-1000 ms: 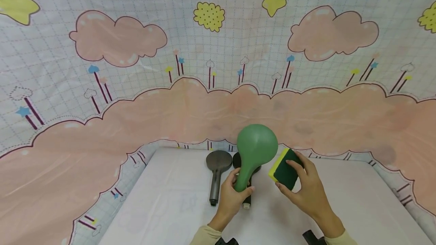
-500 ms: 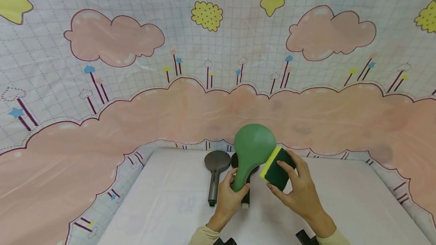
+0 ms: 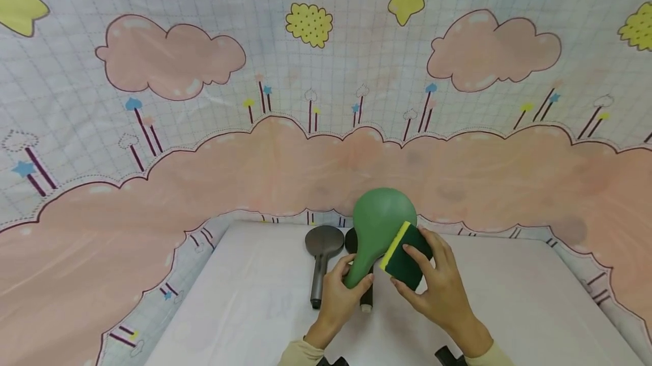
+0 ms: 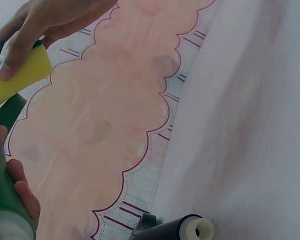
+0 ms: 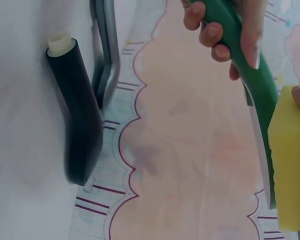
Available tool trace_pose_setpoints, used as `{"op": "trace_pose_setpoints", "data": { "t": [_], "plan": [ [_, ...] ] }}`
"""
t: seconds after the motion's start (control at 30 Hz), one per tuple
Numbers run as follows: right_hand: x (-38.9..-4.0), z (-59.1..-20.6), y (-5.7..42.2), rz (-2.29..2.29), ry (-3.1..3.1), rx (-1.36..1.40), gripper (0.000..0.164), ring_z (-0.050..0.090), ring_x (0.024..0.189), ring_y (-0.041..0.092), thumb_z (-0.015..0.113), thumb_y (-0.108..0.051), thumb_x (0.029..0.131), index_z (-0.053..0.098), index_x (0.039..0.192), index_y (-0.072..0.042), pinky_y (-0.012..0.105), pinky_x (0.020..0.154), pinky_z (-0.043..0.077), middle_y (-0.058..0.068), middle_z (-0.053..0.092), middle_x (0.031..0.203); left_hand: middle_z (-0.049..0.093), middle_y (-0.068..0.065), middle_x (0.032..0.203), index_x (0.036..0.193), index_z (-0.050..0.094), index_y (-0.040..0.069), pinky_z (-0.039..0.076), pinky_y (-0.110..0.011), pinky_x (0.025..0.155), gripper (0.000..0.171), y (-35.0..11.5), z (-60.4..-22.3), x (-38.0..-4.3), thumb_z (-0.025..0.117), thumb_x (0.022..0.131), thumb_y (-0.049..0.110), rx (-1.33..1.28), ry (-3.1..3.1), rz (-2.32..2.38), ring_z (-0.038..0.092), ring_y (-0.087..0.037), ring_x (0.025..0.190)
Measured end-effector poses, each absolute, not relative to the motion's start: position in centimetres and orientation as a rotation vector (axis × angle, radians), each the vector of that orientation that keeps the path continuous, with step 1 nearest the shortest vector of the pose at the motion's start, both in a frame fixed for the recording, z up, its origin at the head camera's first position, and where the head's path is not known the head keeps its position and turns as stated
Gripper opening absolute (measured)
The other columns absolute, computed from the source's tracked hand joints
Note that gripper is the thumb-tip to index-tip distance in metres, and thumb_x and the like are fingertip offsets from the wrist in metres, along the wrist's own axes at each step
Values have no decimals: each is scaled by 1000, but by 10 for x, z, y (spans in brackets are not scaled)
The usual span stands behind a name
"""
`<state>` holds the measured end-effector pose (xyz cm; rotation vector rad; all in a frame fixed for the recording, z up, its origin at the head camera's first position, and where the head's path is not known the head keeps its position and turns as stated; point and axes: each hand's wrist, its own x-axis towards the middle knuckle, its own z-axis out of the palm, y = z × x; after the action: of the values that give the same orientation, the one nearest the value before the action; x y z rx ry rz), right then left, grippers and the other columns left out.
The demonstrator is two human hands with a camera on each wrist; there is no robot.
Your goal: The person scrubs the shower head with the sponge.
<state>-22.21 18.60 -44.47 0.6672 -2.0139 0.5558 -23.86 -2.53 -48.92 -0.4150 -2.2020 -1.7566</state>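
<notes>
My left hand (image 3: pixel 336 298) grips a green shower head (image 3: pixel 379 213) by the lower end of its handle, tilted with the round head up and to the right. My right hand (image 3: pixel 440 292) pinches a yellow and dark green scouring sponge (image 3: pixel 402 267) between thumb and fingers. The sponge's yellow side faces the shower head and overlaps its neck in the head view. In the right wrist view, the yellow foam (image 5: pixel 290 160) lies right along the green back (image 5: pixel 265 105) of the shower head, whose pale face points the other way.
A grey shower head (image 3: pixel 325 241) lies on the white table (image 3: pixel 244 298), left of the hands. Beside it, a black shower head (image 5: pixel 77 95) lies partly hidden behind the green one in the head view. A cloud-patterned cloth (image 3: pixel 305 168) hangs behind the table.
My right hand has moved left with the sponge, from apart from the green shower head to up against it. My left hand stays nearly in place, still gripping the handle.
</notes>
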Motion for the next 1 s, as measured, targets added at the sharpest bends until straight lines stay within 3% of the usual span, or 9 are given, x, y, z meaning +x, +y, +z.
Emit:
{"op": "trace_pose_setpoints", "data": {
  "t": [0.2, 0.4, 0.63, 0.8, 0.9, 1.0],
  "plan": [
    [-224, -446, 184, 526, -1975, 675, 62, 44, 128, 41, 56, -64, 89, 64, 120, -11, 24, 120, 17, 24, 47, 143, 71, -6, 83, 125, 61, 16, 45, -19, 58, 46, -26, -488, -237, 79, 83, 21, -418, -2210, -1778, 53, -3, 63],
    [-224, -448, 186, 539, -2020, 664, 66, 44, 126, 40, 56, -66, 88, 63, 119, -8, 19, 118, 16, 26, 45, 143, 70, -6, 82, 126, 61, 18, 44, -19, 55, 46, -30, -488, -234, 79, 83, 21, -426, -2219, -1786, 52, -2, 59],
    [-228, -449, 194, 528, -2018, 638, 67, 46, 123, 41, 54, -66, 89, 64, 118, -7, 25, 115, 23, 26, 48, 141, 70, -12, 81, 124, 62, 10, 45, -19, 54, 45, -34, -480, -225, 78, 82, 11, -390, -2261, -1783, 51, -1, 56],
    [-231, -449, 203, 621, -2070, 604, 70, 44, 128, 39, 56, -67, 87, 62, 122, -6, 12, 114, 19, 25, 45, 145, 70, -14, 81, 123, 62, 5, 44, -20, 53, 43, -39, -467, -217, 76, 83, 11, -470, -2240, -1745, 50, 2, 58],
    [-232, -448, 208, 690, -2104, 570, 68, 43, 131, 38, 69, -59, 83, 60, 126, -7, 6, 109, 21, 22, 42, 148, 70, -13, 82, 123, 62, 5, 44, -20, 54, 44, -43, -468, -217, 76, 83, 12, -494, -2261, -1702, 49, 2, 59],
    [-233, -446, 211, 733, -2140, 532, 68, 43, 133, 36, 84, -40, 75, 58, 129, -8, 4, 104, 23, 21, 41, 150, 71, -11, 81, 123, 63, 7, 43, -19, 55, 45, -46, -476, -222, 78, 81, 11, -483, -2292, -1660, 49, 1, 58]
  ]
}}
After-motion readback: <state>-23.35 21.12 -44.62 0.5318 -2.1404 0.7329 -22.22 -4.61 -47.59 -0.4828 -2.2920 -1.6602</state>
